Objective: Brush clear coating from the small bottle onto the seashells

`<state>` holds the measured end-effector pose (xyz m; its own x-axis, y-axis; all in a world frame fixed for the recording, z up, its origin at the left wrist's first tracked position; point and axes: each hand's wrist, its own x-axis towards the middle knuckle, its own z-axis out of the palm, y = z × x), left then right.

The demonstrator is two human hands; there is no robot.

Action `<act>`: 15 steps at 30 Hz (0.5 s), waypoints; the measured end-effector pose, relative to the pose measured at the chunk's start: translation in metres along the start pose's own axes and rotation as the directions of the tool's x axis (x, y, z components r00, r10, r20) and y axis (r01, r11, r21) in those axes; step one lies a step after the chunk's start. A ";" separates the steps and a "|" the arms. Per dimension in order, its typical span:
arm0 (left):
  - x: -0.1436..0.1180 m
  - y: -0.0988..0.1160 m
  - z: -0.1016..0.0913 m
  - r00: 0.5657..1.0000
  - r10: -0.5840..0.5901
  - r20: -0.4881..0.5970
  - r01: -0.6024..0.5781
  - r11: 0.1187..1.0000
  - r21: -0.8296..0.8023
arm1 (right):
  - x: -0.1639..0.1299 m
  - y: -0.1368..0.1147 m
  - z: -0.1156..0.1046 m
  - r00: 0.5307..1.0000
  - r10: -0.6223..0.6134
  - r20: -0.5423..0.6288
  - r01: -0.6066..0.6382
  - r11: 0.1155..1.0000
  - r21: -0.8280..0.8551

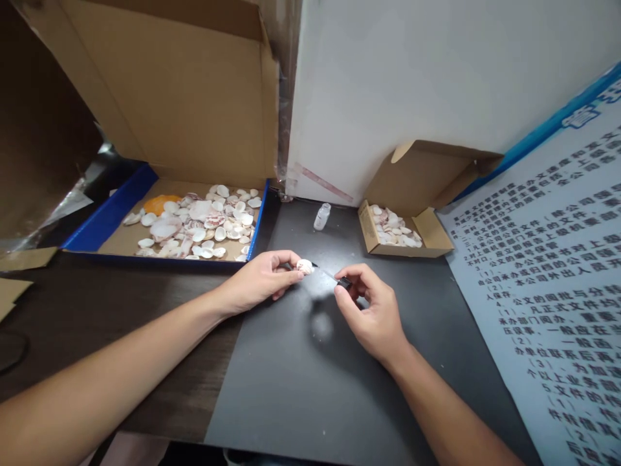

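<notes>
My left hand (272, 275) pinches a small white shell (305, 266) between thumb and fingers, above the dark mat. Across from it, my right hand (371, 307) grips a brush (344, 283) by its black cap. The thin stem of the brush points left, and its dark tip is at the shell's right edge; whether it touches cannot be made out. Behind the hands a small clear bottle (322, 217) stands upright without its cap, with a pale label or contents that I cannot read.
At the left, an open blue-edged cardboard box (112, 241) holds many white shells and an orange one. A smaller open cardboard box (410, 251) with shells stands at the back right. A printed sheet (538, 259) slopes along the right; a white panel (412, 71) rises behind.
</notes>
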<state>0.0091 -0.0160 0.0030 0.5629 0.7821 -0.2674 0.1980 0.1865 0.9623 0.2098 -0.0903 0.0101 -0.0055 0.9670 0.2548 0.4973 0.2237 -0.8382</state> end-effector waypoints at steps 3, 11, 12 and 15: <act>0.000 0.001 0.000 1.000 0.001 0.005 -0.001 1.000 0.007 | 0.000 -0.001 0.000 0.999 -0.042 0.000 0.042 0.999 0.002; 0.000 -0.001 -0.001 1.000 0.007 0.009 -0.007 1.000 0.009 | 0.001 0.003 -0.001 0.995 -0.082 -0.062 0.079 0.995 -0.054; 0.000 -0.002 -0.001 1.000 0.010 0.013 -0.010 1.000 0.005 | 0.001 0.004 -0.001 0.994 -0.098 -0.044 0.096 0.994 -0.048; 0.000 -0.005 -0.001 1.000 0.011 0.019 -0.011 1.000 -0.005 | 0.001 0.003 0.000 0.990 -0.132 0.045 0.133 0.991 -0.027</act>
<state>0.0071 -0.0160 -0.0016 0.5802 0.7727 -0.2575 0.1876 0.1808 0.9655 0.2111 -0.0891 0.0082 -0.1103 0.9336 0.3410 0.5154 0.3471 -0.7835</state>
